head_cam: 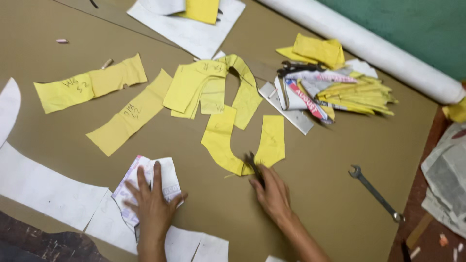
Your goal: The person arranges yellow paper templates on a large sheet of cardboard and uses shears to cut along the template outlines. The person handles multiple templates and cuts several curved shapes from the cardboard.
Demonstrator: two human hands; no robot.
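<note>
Several yellow cut fabric pieces (204, 90) lie scattered across the brown paper-covered table (58, 140), some overlapping in a loose heap near the middle, two long strips lying apart to the left with dark handwritten marks on them. Between the heap and the person's right hand (273, 193) lie a curved yellow fabric strip (219, 138) and a shorter yellow piece (272, 140) beside it; the curved strip runs roughly from far to near, bending toward the right hand at its lower end. The right hand grips a dark tool, seemingly scissors (254, 167), whose tip points up and left and touches the strip's lower end; fingers are curled closed around it. The left hand (154, 206) rests flat with fingers spread on a folded white printed paper (148, 187), which lies at the near edge among white paper pattern pieces (43, 189). To the right, a metal spanner (376, 193) lies diagonally, well apart from the hand. Farther back sits a pile of yellow scraps with red-and-white printed wrappers (335, 92), and a long white roll (369, 46) along the far edge.
</note>
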